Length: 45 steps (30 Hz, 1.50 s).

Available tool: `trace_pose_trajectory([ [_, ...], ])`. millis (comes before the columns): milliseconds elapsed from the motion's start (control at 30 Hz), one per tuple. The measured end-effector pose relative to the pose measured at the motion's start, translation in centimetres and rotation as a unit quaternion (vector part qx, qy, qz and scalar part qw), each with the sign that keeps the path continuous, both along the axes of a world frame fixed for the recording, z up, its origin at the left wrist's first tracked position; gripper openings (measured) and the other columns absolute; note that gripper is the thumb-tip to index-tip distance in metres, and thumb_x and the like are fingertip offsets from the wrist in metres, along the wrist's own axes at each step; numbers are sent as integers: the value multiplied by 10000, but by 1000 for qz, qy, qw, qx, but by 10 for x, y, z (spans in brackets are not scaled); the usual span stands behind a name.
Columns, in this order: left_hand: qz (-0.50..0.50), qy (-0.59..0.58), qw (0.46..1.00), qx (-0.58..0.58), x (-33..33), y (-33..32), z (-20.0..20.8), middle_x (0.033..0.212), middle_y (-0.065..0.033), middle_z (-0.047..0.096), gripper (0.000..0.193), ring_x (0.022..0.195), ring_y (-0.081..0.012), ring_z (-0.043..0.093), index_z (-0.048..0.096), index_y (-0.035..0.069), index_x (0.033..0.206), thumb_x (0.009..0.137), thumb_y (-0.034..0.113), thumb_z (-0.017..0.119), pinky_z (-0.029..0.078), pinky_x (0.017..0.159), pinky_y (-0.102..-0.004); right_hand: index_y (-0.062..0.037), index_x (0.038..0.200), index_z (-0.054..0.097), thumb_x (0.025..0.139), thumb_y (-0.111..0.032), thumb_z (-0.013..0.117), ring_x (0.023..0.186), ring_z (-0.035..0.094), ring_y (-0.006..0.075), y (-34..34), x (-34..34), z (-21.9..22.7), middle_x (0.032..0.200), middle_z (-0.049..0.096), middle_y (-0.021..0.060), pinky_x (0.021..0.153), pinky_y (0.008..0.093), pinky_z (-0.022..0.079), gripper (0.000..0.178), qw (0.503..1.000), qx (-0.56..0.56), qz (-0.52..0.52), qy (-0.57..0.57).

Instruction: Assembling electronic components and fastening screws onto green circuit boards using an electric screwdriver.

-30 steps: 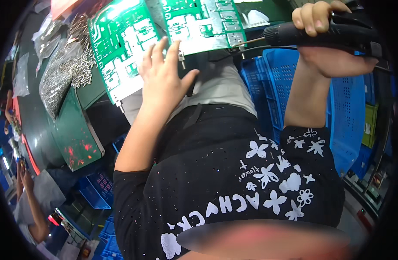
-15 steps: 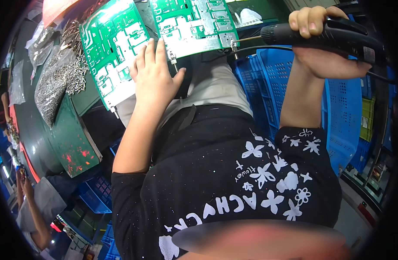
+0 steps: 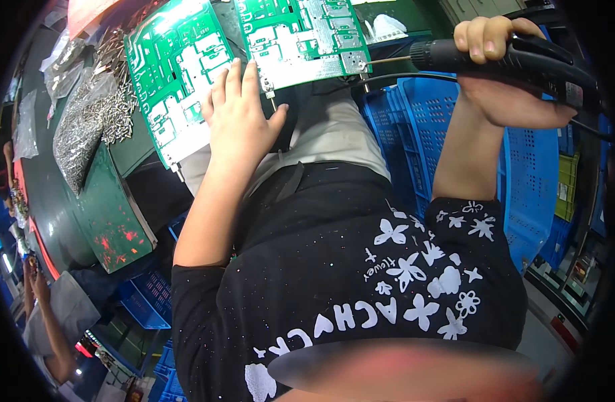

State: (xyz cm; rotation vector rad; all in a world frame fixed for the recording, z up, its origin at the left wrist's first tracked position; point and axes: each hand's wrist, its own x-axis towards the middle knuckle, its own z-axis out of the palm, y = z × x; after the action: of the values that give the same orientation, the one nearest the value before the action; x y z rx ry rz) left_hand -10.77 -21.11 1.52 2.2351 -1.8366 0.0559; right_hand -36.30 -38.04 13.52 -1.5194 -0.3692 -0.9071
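Observation:
A black electric screwdriver is gripped in my right hand, fingers wrapped over its body. Its long thin bit points left and its tip meets the lower right corner of a green circuit board, where a small metal post sticks out below. My left hand lies flat with fingers spread, across the right edge of a second green circuit board and beside the first board's lower left corner. Another metal post shows between its fingers and thumb.
Left of the boards, a clear bag of small metal screws and a pile of longer metal posts lie on the green worktop. Blue plastic crates stand to the right. A dark cable runs under the screwdriver. Another person's arm is at far left.
The screwdriver and my right hand have shifted very slightly to the right. My left hand has stayed in place on the board.

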Motion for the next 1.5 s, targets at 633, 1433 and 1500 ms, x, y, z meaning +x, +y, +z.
trace_pose_trajectory([
  [633,2,-12,1000,-10,-1,0,-3,1414,-115,385,785,1328,-275,317,400,53,1355,719,390,714,228,1068,-451,16,1242,494,745,-706,315,792,514,223,1,3,-3,886,552,136,745,342,388,894,1000,19,-7,0],
  [1433,15,-25,1000,3,-2,-2,0,1402,-114,413,691,1320,-263,338,480,53,1307,717,353,677,242,1063,-440,60,1075,500,834,-658,397,609,609,285,24,56,7,917,563,247,544,388,523,764,975,177,-121,-52],
  [1500,14,-21,1000,7,-3,-3,2,1401,-115,415,688,1316,-262,343,488,52,1301,712,352,678,249,1057,-437,52,1101,493,839,-645,418,634,612,295,27,47,11,942,554,248,555,398,525,748,977,134,-165,-3],
])
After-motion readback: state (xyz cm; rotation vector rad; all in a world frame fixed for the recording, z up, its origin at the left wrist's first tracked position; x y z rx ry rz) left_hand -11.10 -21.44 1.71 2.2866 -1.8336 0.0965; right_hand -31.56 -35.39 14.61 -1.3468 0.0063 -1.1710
